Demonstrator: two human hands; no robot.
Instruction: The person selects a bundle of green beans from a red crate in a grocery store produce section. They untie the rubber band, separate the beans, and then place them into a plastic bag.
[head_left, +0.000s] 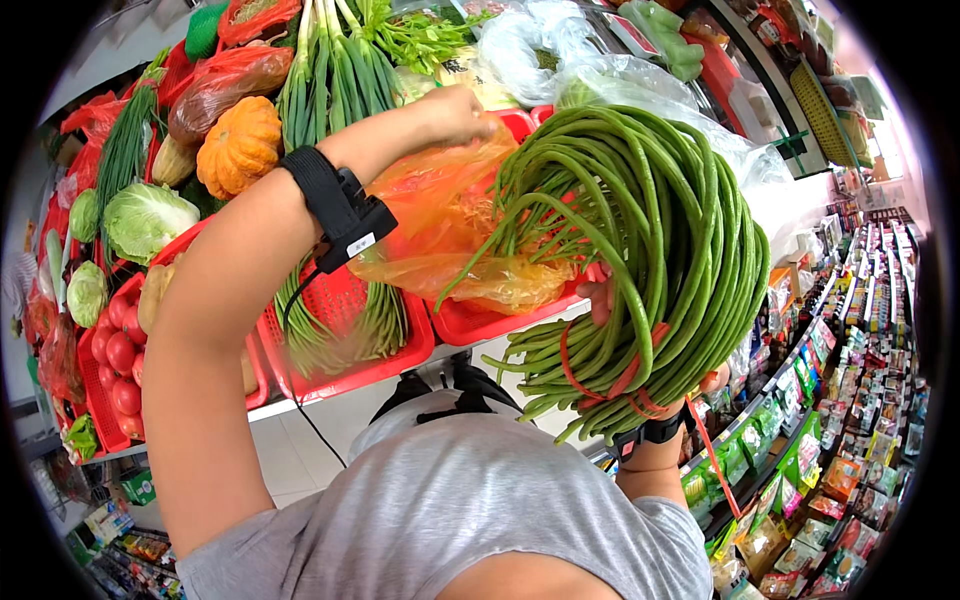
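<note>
My right hand holds a large looped bundle of green yardlong beans, tied with red bands; most of the hand is hidden behind the beans. My left hand is curled at the upper edge of a crumpled orange plastic bag and grips it. The bag lies over red plastic baskets, and its right part reaches under the bean bundle. More green beans lie in the basket below my left forearm. Both wrists wear black straps; a black cable hangs from the left one.
Left of the forearm are an orange pumpkin, a cabbage and tomatoes in a red basket. Scallions lie behind the arm, clear plastic bags further right. Shelves of packaged goods line the right side.
</note>
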